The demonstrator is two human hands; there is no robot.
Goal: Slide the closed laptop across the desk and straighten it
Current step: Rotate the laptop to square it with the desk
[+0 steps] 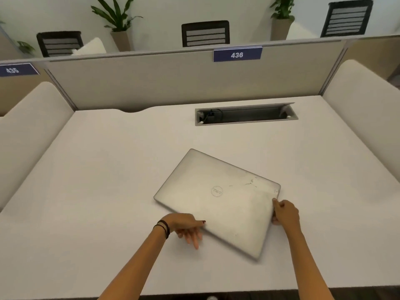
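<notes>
A closed silver laptop [218, 200] lies flat on the white desk [97, 191], turned at an angle so one corner points toward me. My left hand [186, 228] rests against its near left edge, thumb on the lid and fingers spread along the edge. My right hand [284, 213] grips the laptop's right edge near the far right corner, thumb on top and fingers curled around the side. The lid has scratches near that corner.
An open cable tray [246, 115] is sunk into the desk at the back right. A grey partition [173, 81] with a label reading 436 closes the back. Padded side dividers [363, 100] flank the desk. Chairs and plants stand beyond.
</notes>
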